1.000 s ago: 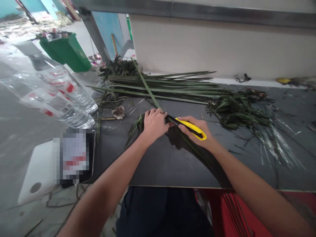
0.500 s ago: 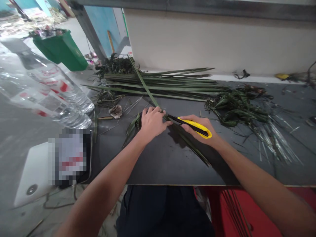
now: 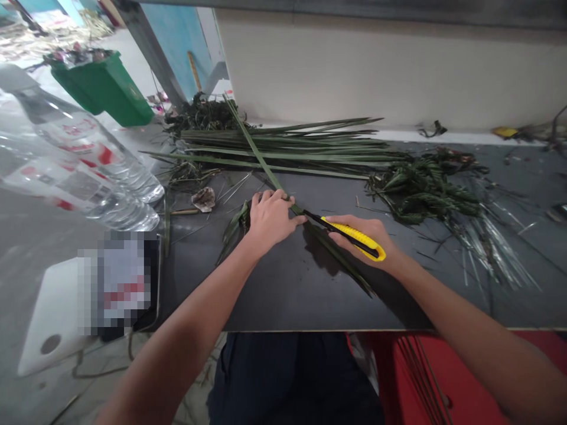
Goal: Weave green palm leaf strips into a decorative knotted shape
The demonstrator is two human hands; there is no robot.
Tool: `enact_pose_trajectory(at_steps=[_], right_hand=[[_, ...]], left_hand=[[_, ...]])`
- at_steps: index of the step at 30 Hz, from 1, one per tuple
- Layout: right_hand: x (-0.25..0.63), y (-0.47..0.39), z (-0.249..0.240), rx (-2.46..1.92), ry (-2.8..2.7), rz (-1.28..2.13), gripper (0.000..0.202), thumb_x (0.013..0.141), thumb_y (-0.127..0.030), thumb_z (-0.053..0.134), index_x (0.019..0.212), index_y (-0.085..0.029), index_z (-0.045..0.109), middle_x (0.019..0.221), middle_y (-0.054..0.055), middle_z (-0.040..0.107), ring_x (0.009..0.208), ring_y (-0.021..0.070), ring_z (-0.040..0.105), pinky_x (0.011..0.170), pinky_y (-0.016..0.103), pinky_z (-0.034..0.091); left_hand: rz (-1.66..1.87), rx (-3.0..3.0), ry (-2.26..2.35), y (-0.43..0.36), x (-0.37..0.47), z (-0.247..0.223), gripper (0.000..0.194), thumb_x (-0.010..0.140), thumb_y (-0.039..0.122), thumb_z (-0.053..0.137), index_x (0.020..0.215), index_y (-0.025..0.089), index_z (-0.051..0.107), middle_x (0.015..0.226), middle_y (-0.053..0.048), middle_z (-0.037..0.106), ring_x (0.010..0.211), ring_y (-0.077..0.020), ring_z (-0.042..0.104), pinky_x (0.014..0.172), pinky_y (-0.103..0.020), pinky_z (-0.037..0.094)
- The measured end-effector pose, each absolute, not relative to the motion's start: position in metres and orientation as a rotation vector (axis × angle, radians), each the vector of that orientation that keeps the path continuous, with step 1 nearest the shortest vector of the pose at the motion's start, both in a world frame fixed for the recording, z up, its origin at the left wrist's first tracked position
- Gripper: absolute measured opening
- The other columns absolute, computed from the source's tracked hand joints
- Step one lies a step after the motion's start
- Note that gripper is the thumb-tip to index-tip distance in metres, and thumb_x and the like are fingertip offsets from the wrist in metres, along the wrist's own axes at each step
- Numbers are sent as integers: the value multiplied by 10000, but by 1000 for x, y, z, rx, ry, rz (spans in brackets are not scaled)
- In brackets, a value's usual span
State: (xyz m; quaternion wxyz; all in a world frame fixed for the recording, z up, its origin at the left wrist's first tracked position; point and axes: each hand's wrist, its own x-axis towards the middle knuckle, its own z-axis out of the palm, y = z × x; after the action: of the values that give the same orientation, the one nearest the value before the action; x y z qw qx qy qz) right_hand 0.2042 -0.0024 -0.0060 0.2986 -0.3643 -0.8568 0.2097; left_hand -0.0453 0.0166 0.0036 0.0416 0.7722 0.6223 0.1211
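Note:
A long green leaf strip (image 3: 256, 152) slants across the dark tabletop, from the far pile toward the front right. My left hand (image 3: 273, 215) presses it down with bent fingers, thumb stretched to the right. In my right hand (image 3: 371, 236) is a utility knife (image 3: 354, 235) with a yellow and black body. Its tip meets the strip just right of my left fingers; whether the blade cuts into it I cannot tell. Beyond the tip, the strip's lower part (image 3: 343, 262) runs on to the front right.
Behind my hands lies a stack of long leaves (image 3: 283, 144). To the right are folded green leaf pieces (image 3: 436, 186) and clear thin strips (image 3: 496, 236). Water bottles (image 3: 110, 159) and a phone (image 3: 153, 289) are at the left, a green bin (image 3: 101, 88) beyond. A red stool (image 3: 465, 378) stands below.
The knife and my right hand have shifted slightly right and toward me, the tip still at the strip. My left hand keeps its hold. The whole view has moved a little.

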Motion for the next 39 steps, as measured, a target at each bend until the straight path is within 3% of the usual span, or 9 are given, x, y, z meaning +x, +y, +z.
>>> enact_pose_trajectory(at_steps=[11, 16, 21, 27, 29, 32, 39], right_hand=[[206, -17, -6, -1090, -2255, 564, 318, 989, -411, 576, 1282, -308, 648, 1124, 30, 783, 854, 229, 782, 775, 333, 629], [204, -21, -13, -1138, -2155, 590, 305, 988, -418, 571, 1269, -332, 652, 1123, 21, 783, 865, 236, 779, 796, 366, 638], [207, -17, -14, -1108, -2120, 594, 303, 970, -415, 612, 1248, -311, 671, 1163, 38, 770, 974, 242, 767, 866, 364, 630], [226, 0, -14, -1065, -1947, 350, 275, 947, -328, 662, 1217, -276, 685, 1091, 53, 780, 974, 226, 763, 922, 377, 612], [237, 6, -15, -1044, -2038, 199, 283, 914, -299, 698, 1193, -251, 702, 1179, 85, 760, 1071, 254, 739, 979, 419, 593], [251, 13, -17, -1082, -2201, 193, 276, 921, -186, 598, 1157, -242, 728, 1342, 112, 684, 1176, 266, 698, 1006, 451, 580], [262, 18, -20, -1130, -2347, 356, 498, 830, -23, 524, 1188, -286, 748, 1487, 55, 588, 1327, 290, 602, 1087, 527, 531]], left_hand=[[338, 2340, 1931, 17, -43, 5, 510, 906, 566, 657, 1266, 212, 726, 1284, -108, 673, 1247, -366, 535, 1123, -547, 346], [338, 2439, 1894, 10, -43, 3, 522, 956, 492, 617, 1356, 160, 669, 1337, -150, 663, 1286, -377, 533, 1162, -578, 306], [465, 2528, 1802, 10, -46, 0, 445, 945, 406, 664, 1310, 152, 701, 1356, -168, 656, 1368, -380, 479, 1151, -549, 350], [469, 2570, 1516, 15, -48, 1, 331, 981, 248, 624, 1286, 136, 689, 1226, -121, 740, 1285, -302, 585, 1099, -465, 442], [440, 2609, 1440, 15, -49, 2, 297, 997, 216, 589, 1266, 139, 689, 1230, -107, 743, 1294, -290, 586, 1097, -456, 443], [390, 2687, 1335, 15, -52, 3, 264, 1015, 187, 537, 1209, 172, 715, 1288, -79, 721, 1312, -276, 574, 1105, -450, 432], [234, 2796, 1499, 17, -61, 7, 506, 928, -36, 422, 1336, 149, 658, 1350, -119, 672, 1340, -287, 528, 1137, -457, 382]])
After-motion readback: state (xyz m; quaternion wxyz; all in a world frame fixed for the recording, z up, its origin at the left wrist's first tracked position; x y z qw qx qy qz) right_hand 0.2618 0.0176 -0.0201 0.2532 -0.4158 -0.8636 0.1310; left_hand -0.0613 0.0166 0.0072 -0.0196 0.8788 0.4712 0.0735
